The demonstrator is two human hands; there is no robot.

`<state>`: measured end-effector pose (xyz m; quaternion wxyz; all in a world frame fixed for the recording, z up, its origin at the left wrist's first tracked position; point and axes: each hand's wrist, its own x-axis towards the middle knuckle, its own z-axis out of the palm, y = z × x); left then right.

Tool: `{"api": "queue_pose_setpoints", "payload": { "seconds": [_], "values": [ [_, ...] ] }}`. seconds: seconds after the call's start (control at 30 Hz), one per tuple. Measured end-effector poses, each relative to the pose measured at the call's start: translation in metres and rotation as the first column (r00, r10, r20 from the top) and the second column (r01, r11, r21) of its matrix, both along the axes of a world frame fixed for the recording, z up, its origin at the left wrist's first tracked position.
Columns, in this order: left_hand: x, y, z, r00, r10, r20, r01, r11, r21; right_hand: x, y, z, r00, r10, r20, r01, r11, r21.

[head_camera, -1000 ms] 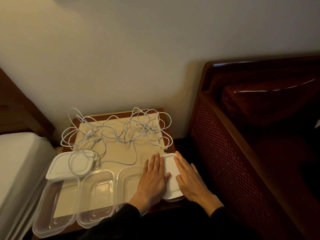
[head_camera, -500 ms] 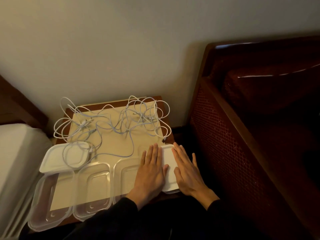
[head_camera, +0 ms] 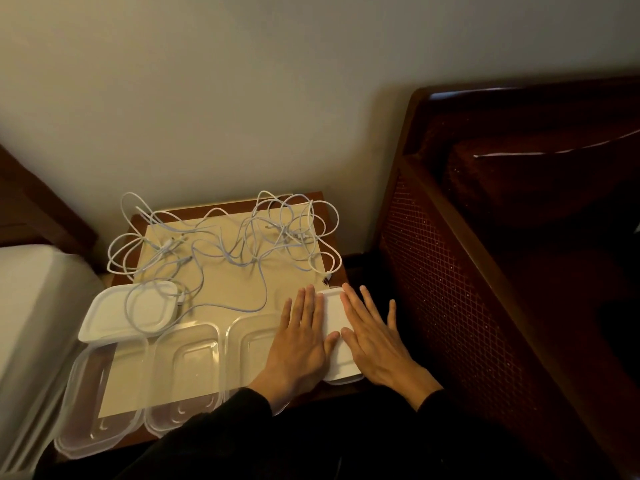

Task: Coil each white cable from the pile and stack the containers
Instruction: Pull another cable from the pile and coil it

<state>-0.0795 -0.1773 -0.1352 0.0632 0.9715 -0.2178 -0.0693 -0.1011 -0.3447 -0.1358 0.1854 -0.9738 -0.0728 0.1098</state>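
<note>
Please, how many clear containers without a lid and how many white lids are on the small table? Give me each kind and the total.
Clear open containers: 3
White lids: 2
Total: 5

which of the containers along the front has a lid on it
The rightmost container, under both flat hands, the left hand and right hand, has a white lid. The three clear containers to its left are open.

Both hands cover most of the white lid (head_camera: 335,317); sleeves (head_camera: 311,441) cut off below
</note>
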Motion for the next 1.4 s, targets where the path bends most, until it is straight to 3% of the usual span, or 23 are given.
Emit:
{"api": "queue_pose_setpoints", "payload": {
  "seconds": [0.33,0.47,0.6,0.77,1.03,1.23,1.4],
  "values": [
    [-0.003,-0.001,0.005,0.998,0.002,-0.055,-0.001,0.999,0.034,-0.004,0.001,0.004,0.999,-0.014,-0.034,0.015,1.000,0.014],
    [0.005,0.008,0.023,0.993,-0.019,-0.113,0.001,0.989,-0.150,0.002,0.004,0.017,0.999,-0.039,0.001,0.039,0.998,-0.057],
    [0.022,0.033,0.049,0.996,0.094,0.011,-0.084,0.930,-0.357,0.023,0.024,0.040,0.984,-0.090,0.154,0.081,0.995,0.064],
    [0.044,0.071,0.066,0.953,0.282,0.114,-0.219,0.897,-0.385,0.064,0.069,0.068,0.956,-0.137,0.258,0.076,0.969,0.236],
    [0.079,0.089,0.056,0.905,0.419,-0.072,-0.386,0.739,-0.552,0.121,0.095,0.076,0.959,-0.159,0.233,0.146,0.987,0.072],
    [0.102,0.086,0.063,0.926,0.316,-0.206,-0.365,0.611,-0.702,0.150,0.094,0.095,0.929,-0.204,0.310,0.147,0.969,0.198],
    [0.123,0.094,0.093,0.947,0.322,-0.011,-0.212,0.596,-0.774,0.169,0.080,0.106,0.924,-0.291,0.247,0.222,0.936,0.273]
  ]
}}
